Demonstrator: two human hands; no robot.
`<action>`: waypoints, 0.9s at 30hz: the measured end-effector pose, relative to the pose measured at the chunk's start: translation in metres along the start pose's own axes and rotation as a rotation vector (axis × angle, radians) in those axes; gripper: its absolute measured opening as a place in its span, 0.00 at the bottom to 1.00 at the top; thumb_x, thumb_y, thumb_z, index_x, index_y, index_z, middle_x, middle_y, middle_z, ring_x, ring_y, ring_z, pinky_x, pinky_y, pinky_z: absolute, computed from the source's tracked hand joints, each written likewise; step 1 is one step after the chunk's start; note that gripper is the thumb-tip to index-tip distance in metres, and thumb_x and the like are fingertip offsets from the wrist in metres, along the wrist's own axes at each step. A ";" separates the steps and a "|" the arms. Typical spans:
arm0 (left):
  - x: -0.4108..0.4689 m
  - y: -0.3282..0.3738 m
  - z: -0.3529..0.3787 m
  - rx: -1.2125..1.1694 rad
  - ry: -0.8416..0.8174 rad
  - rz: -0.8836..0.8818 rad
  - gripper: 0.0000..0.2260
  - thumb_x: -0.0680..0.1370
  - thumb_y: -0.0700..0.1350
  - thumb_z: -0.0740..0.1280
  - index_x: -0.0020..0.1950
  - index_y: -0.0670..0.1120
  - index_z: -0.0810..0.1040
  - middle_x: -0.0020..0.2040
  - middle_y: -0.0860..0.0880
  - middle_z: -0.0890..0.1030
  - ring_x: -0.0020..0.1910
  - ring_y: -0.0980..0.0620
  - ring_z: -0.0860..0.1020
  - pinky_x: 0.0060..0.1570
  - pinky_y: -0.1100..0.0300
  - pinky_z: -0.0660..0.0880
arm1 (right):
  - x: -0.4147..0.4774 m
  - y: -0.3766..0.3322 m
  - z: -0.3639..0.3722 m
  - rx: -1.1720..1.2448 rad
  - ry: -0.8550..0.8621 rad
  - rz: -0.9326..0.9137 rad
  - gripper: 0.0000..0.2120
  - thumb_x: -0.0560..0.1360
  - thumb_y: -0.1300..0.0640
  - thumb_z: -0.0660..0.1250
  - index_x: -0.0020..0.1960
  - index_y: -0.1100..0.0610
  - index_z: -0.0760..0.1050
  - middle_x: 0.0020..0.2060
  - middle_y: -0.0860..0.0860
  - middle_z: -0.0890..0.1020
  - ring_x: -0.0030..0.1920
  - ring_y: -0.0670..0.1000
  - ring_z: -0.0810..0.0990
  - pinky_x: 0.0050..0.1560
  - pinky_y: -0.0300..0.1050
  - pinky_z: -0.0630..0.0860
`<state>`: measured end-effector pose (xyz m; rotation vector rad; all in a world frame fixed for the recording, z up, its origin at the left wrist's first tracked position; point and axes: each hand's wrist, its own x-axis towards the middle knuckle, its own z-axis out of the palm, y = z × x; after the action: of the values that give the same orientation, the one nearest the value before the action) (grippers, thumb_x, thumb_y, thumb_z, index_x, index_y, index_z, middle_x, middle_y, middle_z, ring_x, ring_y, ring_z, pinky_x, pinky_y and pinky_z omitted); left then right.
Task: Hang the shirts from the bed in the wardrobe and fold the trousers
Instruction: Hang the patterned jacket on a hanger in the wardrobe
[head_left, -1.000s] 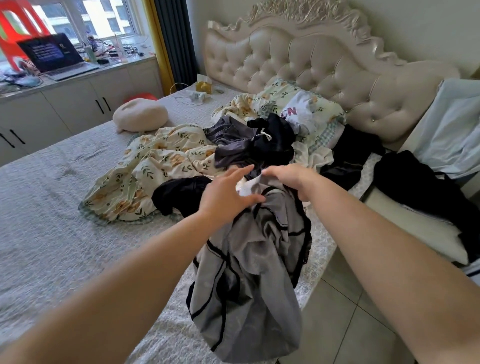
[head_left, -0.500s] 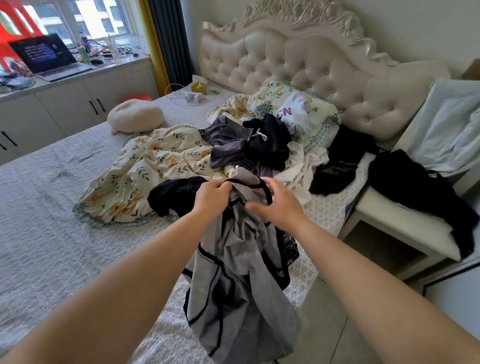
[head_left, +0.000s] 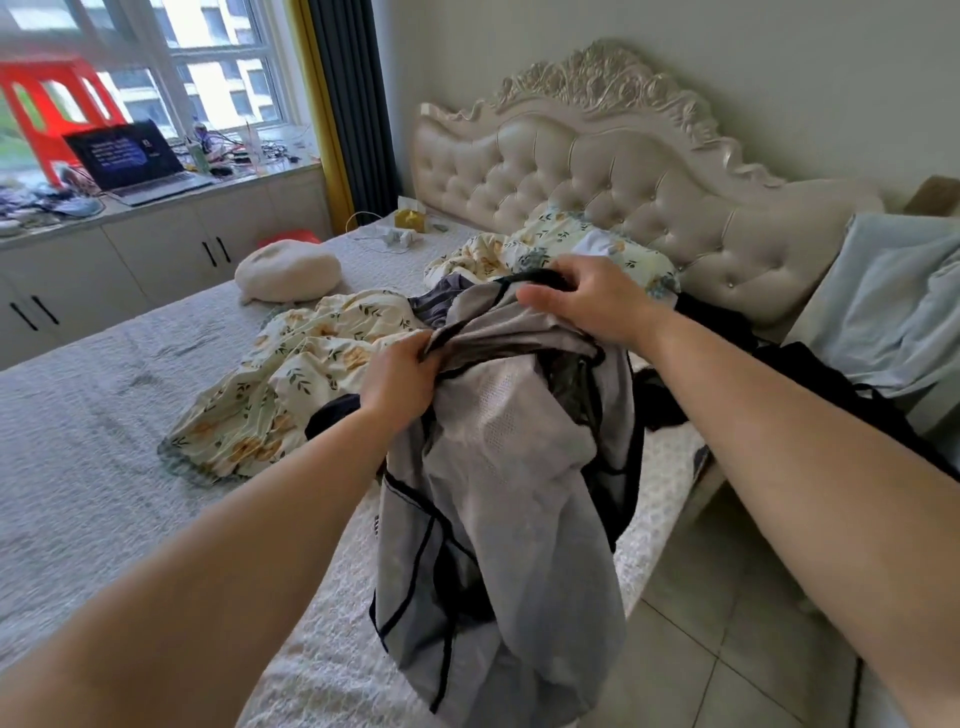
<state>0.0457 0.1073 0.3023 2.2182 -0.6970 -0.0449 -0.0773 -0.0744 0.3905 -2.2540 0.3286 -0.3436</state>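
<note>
- Garment (head_left: 498, 493): grey with black piping along the seams, pale mesh lining showing, crumpled, hanging over the bed (head_left: 104, 415) at its near edge.
- Left hand (head_left: 397, 382): fingers clench a bunched fold.
- Right hand (head_left: 597, 306): fingers curl over its black-trimmed top edge.

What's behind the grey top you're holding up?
Dark clothes peek out at both its sides, next to the flowery blanket. Whatever lies straight behind the grey top is covered.
</note>
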 end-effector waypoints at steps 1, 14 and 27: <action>0.003 0.004 -0.003 -0.019 0.041 -0.017 0.09 0.80 0.50 0.61 0.52 0.49 0.80 0.48 0.46 0.82 0.47 0.45 0.77 0.45 0.52 0.73 | 0.002 -0.008 -0.004 -0.077 -0.039 -0.035 0.16 0.66 0.41 0.73 0.48 0.48 0.75 0.39 0.39 0.77 0.39 0.35 0.76 0.38 0.29 0.69; -0.015 0.028 0.000 -0.001 0.479 0.022 0.16 0.76 0.38 0.59 0.59 0.52 0.78 0.55 0.48 0.79 0.48 0.44 0.75 0.40 0.59 0.61 | -0.019 0.032 0.012 -0.605 0.439 -0.076 0.13 0.68 0.67 0.63 0.52 0.63 0.73 0.51 0.59 0.73 0.52 0.58 0.71 0.42 0.46 0.66; -0.039 0.027 0.032 -0.090 0.006 -0.029 0.12 0.79 0.43 0.58 0.58 0.51 0.78 0.53 0.45 0.81 0.51 0.44 0.76 0.45 0.56 0.71 | -0.067 0.053 0.053 -0.371 0.091 0.077 0.41 0.72 0.45 0.70 0.76 0.45 0.49 0.69 0.51 0.68 0.65 0.55 0.71 0.58 0.50 0.71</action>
<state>-0.0075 0.0905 0.2925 2.1417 -0.6475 -0.0829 -0.1274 -0.0485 0.3073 -2.5827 0.5642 -0.3692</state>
